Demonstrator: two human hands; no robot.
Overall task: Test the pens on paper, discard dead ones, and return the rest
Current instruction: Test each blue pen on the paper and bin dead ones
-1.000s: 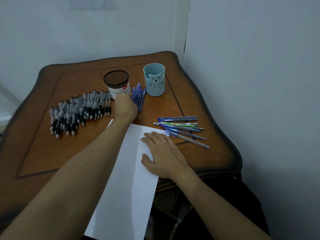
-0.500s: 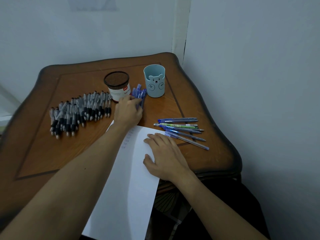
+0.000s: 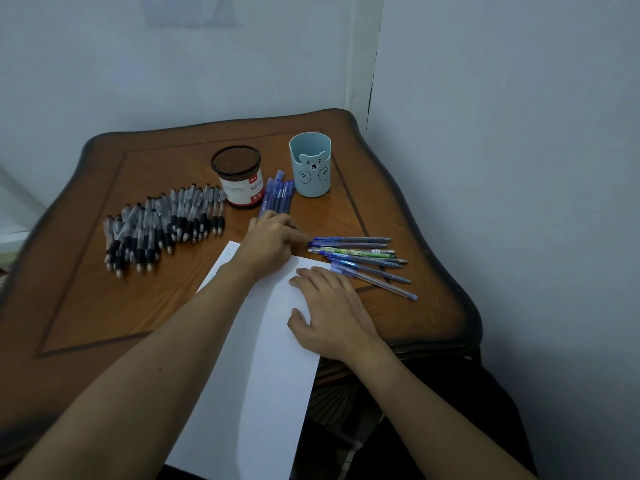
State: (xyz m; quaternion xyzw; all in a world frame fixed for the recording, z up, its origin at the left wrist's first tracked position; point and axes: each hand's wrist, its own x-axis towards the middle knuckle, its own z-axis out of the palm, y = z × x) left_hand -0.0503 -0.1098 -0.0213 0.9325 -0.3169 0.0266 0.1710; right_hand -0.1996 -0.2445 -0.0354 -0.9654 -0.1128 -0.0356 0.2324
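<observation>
Barely begun: few marks [image 3: 229,253] on paper [image 3: 263,375]; left grip [image 3: 270,240] curled at blue pens [image 3: 278,195], hold unclear; right grip [image 3: 332,310] spread flat.

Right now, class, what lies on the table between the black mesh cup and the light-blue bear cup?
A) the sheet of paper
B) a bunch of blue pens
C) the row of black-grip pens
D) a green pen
B: the bunch of blue pens lies in the gap between the mesh cup and the bear cup.
</observation>
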